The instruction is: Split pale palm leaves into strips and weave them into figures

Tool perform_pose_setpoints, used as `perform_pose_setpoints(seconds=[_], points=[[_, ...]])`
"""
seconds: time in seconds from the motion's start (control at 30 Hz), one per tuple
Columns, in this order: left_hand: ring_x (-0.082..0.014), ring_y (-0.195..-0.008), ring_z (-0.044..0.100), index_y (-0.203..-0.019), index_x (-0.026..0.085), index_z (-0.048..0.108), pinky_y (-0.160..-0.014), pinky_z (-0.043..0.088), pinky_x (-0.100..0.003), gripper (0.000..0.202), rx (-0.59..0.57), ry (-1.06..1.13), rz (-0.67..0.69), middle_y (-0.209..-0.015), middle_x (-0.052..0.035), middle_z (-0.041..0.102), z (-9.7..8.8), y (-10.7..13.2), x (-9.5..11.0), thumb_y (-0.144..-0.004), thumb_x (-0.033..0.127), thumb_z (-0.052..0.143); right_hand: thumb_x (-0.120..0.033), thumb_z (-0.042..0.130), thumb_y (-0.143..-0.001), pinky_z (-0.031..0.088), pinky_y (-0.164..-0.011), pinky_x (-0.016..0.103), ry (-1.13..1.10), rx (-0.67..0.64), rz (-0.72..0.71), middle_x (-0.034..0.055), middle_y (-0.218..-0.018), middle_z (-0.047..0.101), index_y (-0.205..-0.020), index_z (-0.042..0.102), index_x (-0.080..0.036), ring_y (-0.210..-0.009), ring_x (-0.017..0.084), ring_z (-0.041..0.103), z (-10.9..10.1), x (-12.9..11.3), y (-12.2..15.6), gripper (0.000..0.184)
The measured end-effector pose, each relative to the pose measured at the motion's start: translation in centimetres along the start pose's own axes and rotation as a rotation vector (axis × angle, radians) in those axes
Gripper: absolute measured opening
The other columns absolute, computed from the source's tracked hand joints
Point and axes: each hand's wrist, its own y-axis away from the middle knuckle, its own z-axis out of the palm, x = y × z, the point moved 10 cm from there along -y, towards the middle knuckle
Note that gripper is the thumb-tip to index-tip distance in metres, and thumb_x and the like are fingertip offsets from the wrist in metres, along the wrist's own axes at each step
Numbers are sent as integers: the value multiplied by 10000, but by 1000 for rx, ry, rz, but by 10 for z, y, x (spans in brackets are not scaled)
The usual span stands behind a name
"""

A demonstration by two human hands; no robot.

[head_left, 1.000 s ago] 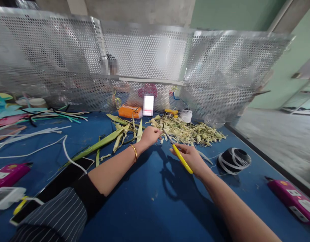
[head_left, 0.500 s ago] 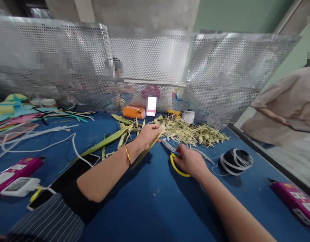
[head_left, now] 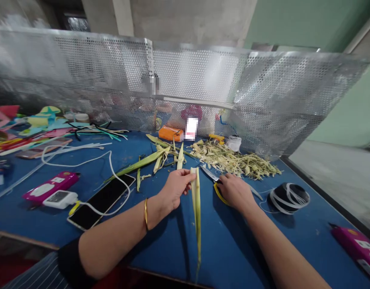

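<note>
Leaf strip [head_left: 198, 200] over the table [head_left: 221, 257], top end pinched in the left hand [head_left: 176, 186] so it trails free.
Right hand [head_left: 237, 190], apart, partly covers the scissors [head_left: 211, 174]; whether gripping, I cannot tell.

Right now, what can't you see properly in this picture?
In the head view:
- Part of the scissors' handles: hidden by the right hand.
- One end of the purple device on the right: cut off by the picture's edge.
- What the bright screen shows: blurred into blocks.
- The rest of the striped sleeve: cut off below.
</note>
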Motion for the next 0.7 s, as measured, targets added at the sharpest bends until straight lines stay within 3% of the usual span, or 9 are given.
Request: perform_pose_setpoints(seconds=[0.1, 0.17, 0.2, 0.27, 0.4, 0.7], points=[[-70, -416, 432, -683, 160, 567, -395, 319, -194, 85, -3, -52, 41, -513, 47, 498, 0, 2, -6, -730, 178, 635, -411, 515, -890, 468, -683, 304, -498, 87, 53, 64, -842, 678, -932, 621, -187, -775, 212, 644, -7, -8, 1, 251], [-74, -402, 429, -662, 164, 558, -400, 340, -202, 91, -26, -79, 59, -487, 53, 498, 5, 3, -10, -713, 175, 633, -461, 624, -794, 463, -609, 277, -897, 76, 80, 17, -750, 651, -874, 574, -195, -677, 180, 613, -3, -19, 4, 282], [-72, -397, 419, -644, 166, 550, -397, 332, -201, 101, -33, -88, 71, -474, 57, 491, 6, 3, -11, -700, 170, 634, -442, 678, -741, 454, -589, 267, -993, 48, 78, 2, -729, 636, -849, 552, -199, -657, 169, 597, 0, -28, 6, 294], [-64, -400, 402, -614, 168, 541, -392, 303, -193, 121, -39, -103, 89, -466, 63, 484, 8, 3, -13, -674, 167, 646, -381, 721, -694, 425, -553, 252, -1069, 6, 87, -23, -674, 603, -814, 521, -205, -611, 150, 565, 4, -42, 10, 292], [-59, -436, 412, -603, 161, 568, -417, 302, -191, 137, -38, -151, 90, -508, 53, 522, 5, 0, -16, -651, 198, 691, -355, 684, -742, 394, -513, 235, -1231, -33, 74, -37, -626, 570, -788, 517, -207, -565, 126, 527, 6, -53, 15, 228], [-88, -530, 500, -707, 142, 662, -505, 387, -217, 87, -64, -292, 110, -610, 13, 605, 7, -2, -12, -711, 224, 689, -414, 688, -699, 409, -477, 221, -1456, -121, 259, -43, -551, 539, -695, 603, -174, -490, 93, 478, 15, -32, 20, 254]])
